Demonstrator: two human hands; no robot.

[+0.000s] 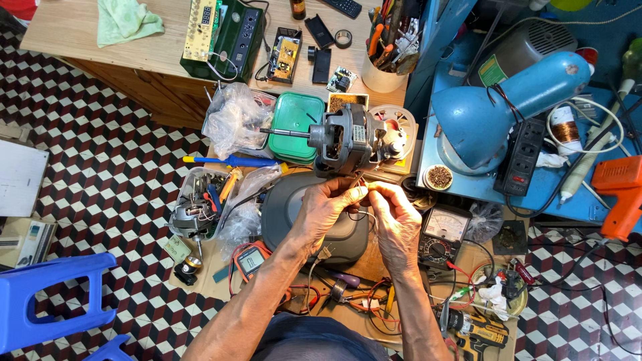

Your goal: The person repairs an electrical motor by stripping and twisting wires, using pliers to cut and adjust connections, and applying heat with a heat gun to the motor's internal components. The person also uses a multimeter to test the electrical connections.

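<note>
A grey electric motor [351, 138] with a steel shaft pointing left stands on the cluttered bench. Just below it my left hand [326, 208] and my right hand [394, 217] meet, fingertips pinched together on thin wires [359, 182] that lead from the motor. A dark wire loop hangs between the two hands. Under my hands lies a rounded grey housing [284, 210].
A green lidded box [294, 124] and plastic bags lie left of the motor. A blue desk lamp [498, 107], analog meter [443, 230], digital meter [251, 261], orange heat gun [618, 190], yellow drill [478, 331] and blue stool [47, 294] surround the spot.
</note>
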